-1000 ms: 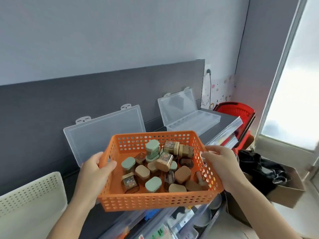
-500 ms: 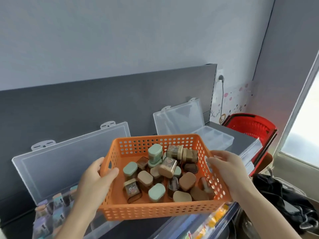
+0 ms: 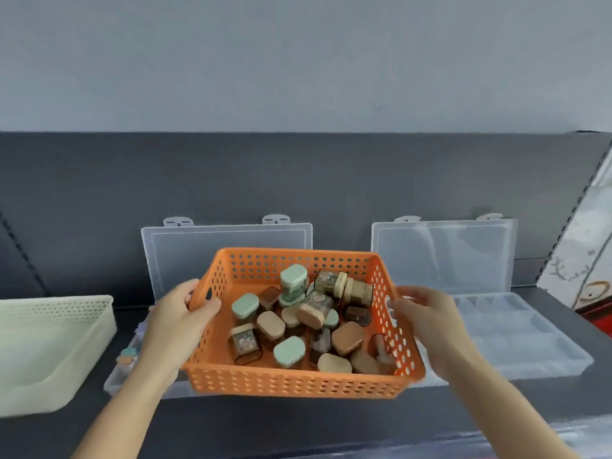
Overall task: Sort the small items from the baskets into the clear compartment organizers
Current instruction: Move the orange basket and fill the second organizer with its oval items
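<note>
Both hands hold the orange perforated basket (image 3: 298, 380) off the dark shelf. The left hand (image 3: 178, 323) clamps its left wall with the thumb hooked over the rim, and the right hand (image 3: 427, 316) has its fingers curled at the right rim. The basket's long axis runs hand to hand. It is full of small lidded jars (image 3: 291, 349) and hangs in front of the left clear organizer (image 3: 225, 253), hiding most of its tray. The right organizer (image 3: 516, 332) lies just right of the basket, nearer the right hand, so that hand looks best placed to drop jars there.

Soft, even, cool light with faint shadows; everything slightly blurred, straight lines bowing toward the edges
</note>
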### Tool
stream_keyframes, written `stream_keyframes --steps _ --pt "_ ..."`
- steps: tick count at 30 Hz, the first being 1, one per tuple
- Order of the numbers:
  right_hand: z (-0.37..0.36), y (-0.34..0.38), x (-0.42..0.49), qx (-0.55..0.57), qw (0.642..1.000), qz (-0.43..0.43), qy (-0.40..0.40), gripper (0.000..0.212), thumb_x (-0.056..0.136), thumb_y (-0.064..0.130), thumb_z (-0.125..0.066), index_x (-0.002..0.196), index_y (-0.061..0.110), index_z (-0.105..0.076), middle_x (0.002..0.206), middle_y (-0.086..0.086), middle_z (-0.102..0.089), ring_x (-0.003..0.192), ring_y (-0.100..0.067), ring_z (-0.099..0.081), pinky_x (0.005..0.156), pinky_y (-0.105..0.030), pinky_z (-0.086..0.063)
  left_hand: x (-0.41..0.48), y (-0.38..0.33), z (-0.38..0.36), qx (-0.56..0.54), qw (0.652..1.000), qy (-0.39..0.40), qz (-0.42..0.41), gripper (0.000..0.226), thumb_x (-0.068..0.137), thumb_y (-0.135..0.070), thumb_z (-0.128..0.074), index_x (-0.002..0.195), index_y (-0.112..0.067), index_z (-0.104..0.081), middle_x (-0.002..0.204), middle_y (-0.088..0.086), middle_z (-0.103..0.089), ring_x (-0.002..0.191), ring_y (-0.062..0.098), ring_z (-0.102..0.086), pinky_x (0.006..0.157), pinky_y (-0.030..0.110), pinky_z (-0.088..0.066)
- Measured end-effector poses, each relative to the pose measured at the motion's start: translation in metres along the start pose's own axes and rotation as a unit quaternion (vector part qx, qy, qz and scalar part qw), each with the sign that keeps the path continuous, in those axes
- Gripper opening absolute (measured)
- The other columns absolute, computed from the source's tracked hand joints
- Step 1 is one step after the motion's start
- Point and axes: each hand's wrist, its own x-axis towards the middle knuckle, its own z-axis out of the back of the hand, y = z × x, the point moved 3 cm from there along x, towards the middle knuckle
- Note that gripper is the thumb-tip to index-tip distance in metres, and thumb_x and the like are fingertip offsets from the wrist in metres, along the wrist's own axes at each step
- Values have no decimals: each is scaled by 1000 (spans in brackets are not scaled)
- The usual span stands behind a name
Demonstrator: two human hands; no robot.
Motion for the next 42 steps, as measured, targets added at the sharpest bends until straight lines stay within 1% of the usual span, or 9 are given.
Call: stream_keyframes --steps 6,12,17,20,30,33,36,39,42 --pt "-9 2 16 -8 999 12 44 22 93 15 -57 74 27 -59 73 5 -67 58 -10 -64 47 -18 -43 -1 -1 9 36 999 -37 5 10 91 -21 -61 87 -30 -65 85 8 -70 80 29 -68 75 56 -55" --pt "3 -4 22 -13 999 5 36 12 92 18 -57 83 23 -63 78 0 -71 60 -10 -69 49 -19 -45 0 2 -2 35 999 -21 14 10 90 -25 -62 94 -33 -66 81 -5 -71 79 20 -69 75 53 -55" --pt "28 -14 25 -14 1000 3 5 7 92 20 -58 89 22 -64 80 0 -71 63 -10 -69 51 -19 -46 -9 -17 -26 24 1000 -1 0 13 91 -18 -61 84 -28 -65 81 8 -70 77 30 -67 74 53 -53" --pt "53 -20 29 -1 1000 4 -15 6 91 20 -59 88 23 -64 82 0 -71 67 -11 -70 53 -21 -47 -17 -30 -45 20 1000 3 -9 17 90 -17 -62 82 -32 -63 81 4 -70 78 25 -67 75 52 -54" --pt "190 -48 49 18 998 5 -63 13 87 11 -59 86 22 -65 83 -5 -71 69 -16 -71 55 -26 -50 -53 -90 -165 10 998 30 -46 12 90 -20 -62 86 -31 -63 82 5 -70 78 27 -68 75 55 -55" --pt "246 -52 54 -2 997 20 -68 18 89 9 -56 82 22 -67 74 -3 -73 61 -14 -70 51 -23 -53 -69 -114 -213 8 997 48 -53 16 90 -20 -62 88 -36 -60 84 -3 -70 79 21 -67 77 52 -54" --pt "296 -55 60 -26 996 35 -75 27 90 8 -54 74 27 -66 64 -2 -72 56 -15 -69 46 -22 -53 -79 -133 -258 6 996 64 -70 17 90 -19 -62 83 -34 -60 84 8 -69 78 29 -67 76 55 -54" --pt "347 -67 69 -36 993 28 -105 23 90 10 -54 77 26 -66 62 0 -71 52 -13 -68 44 -21 -50 -84 -151 -311 10 992 87 -86 5 89 -20 -62 87 -24 -65 85 17 -67 79 37 -66 72 55 -53" --pt "388 -80 73 -41 988 10 -147 15 88 10 -57 91 18 -69 72 -4 -72 59 -19 -70 55 -33 -57 -82 -172 -358 21 988 117 -102 6 89 -20 -61 92 -22 -66 82 6 -70 75 27 -68 68 47 -54"
